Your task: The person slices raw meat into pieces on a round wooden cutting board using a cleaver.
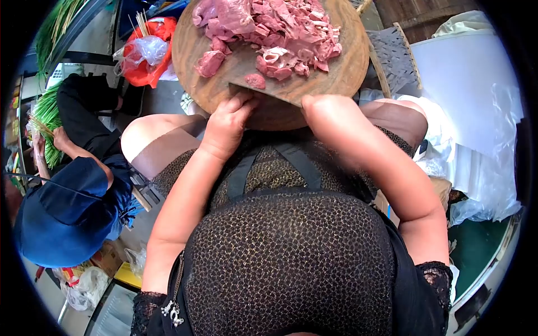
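Pink chopped meat (291,36) is heaped on a round wooden chopping block (350,73) in front of me. My right hand (330,112) is closed at the right end of a cleaver (274,98), whose handle is hidden in the fist. The dark blade lies across the block's near side. My left hand (228,120) has its fingers curled together at the blade's left end; what they pinch, if anything, is hidden. Just beyond the blade lies a small piece of meat (255,81). A larger chunk (209,64) sits at the left of the heap.
To the left, a person in a blue hat (67,213) holds green stalks (49,117). A red plastic bag (148,53) stands left of the block. At the right are a woven-seat stool (395,59) and a white surface (471,84) with clear plastic sheeting (487,179).
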A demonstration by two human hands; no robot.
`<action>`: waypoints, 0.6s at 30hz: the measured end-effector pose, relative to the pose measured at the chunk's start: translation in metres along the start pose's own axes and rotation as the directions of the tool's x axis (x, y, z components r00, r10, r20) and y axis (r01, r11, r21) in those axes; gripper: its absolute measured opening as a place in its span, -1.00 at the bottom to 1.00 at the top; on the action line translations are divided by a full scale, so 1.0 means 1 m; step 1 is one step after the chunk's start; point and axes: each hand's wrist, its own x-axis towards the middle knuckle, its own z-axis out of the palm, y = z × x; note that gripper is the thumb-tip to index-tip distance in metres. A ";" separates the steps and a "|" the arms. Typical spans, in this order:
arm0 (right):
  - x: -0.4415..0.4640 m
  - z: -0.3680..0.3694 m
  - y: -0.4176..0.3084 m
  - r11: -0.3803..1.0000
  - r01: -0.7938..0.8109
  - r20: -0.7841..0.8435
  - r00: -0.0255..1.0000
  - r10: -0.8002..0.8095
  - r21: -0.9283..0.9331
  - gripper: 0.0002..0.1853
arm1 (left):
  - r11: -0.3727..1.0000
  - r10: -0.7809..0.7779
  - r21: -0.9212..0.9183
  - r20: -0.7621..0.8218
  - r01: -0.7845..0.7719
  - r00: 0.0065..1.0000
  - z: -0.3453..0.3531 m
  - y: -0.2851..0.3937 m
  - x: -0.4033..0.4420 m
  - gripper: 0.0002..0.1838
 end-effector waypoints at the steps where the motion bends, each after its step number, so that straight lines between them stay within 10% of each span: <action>1: 0.008 0.004 0.004 1.000 -0.012 -0.033 0.999 0.011 -0.008 -0.83 | 1.000 0.002 0.004 0.001 -0.002 1.000 -0.002 0.001 0.001 -0.61; 10: -0.044 0.007 0.004 0.999 -0.001 -0.168 0.986 0.010 0.054 -0.84 | 0.997 -0.037 -0.064 -0.019 0.035 0.999 0.007 0.002 -0.002 -0.64; 13: -0.054 0.013 0.006 1.000 -0.018 -0.135 0.991 0.019 0.003 -0.85 | 0.846 -0.349 -0.356 0.190 0.396 0.918 0.003 0.008 0.000 -0.66; 15: -0.056 0.014 0.004 0.999 -0.034 -0.110 0.993 0.032 -0.014 -0.86 | 0.976 -0.150 -0.152 0.038 0.154 0.988 0.002 0.006 0.001 -0.64; 18: -0.052 0.010 -0.002 0.999 -0.022 -0.061 0.998 0.020 -0.032 -0.91 | 0.946 -0.228 -0.218 0.077 0.239 0.971 -0.006 0.014 0.004 -0.63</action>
